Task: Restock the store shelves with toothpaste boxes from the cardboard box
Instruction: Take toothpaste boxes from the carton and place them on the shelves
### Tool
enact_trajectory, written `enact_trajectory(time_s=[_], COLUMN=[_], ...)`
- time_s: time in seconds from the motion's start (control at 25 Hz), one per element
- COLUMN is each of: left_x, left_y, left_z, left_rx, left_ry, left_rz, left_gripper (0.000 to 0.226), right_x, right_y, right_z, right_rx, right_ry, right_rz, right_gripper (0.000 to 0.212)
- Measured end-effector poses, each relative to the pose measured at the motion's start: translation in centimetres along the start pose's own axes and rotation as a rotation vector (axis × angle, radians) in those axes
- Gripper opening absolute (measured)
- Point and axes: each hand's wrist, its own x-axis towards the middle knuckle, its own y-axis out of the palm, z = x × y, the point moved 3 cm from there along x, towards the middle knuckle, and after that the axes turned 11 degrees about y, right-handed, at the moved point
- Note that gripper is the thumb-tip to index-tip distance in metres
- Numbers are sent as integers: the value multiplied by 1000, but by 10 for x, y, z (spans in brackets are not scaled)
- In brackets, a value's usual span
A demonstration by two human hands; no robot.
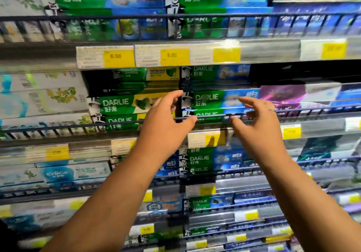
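Toothpaste boxes (214, 99) lie shelved behind left hand (168, 119) and right hand (257, 124), both spread empty.

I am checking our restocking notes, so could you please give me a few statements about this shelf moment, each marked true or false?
1. The left hand and the right hand are both raised before the middle shelf. True.
2. The left hand grips a toothpaste box. False: it holds nothing, its fingers loosely spread.
3. A green-and-blue Darlie box lies on the shelf behind the gap between the hands. True.
4. The price labels are red. False: they are yellow and white.
5. The cardboard box shows below the arms. False: none is in view.
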Motion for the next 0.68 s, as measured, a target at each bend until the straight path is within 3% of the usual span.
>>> enact_trajectory(time_s=[0.4, 0.68], left_x=[3, 2], left_y=[43, 43], left_z=[-10, -10], left_rx=[55, -83], left_ry=[-176, -245], left_rz=[-159, -151], left_gripper=[71, 71], right_x=[34, 36], right_y=[-35, -29], right_z=[-44, -49], right_rx=[66, 107], right_ry=[0, 38], right_rz=[142, 211], right_gripper=[54, 55])
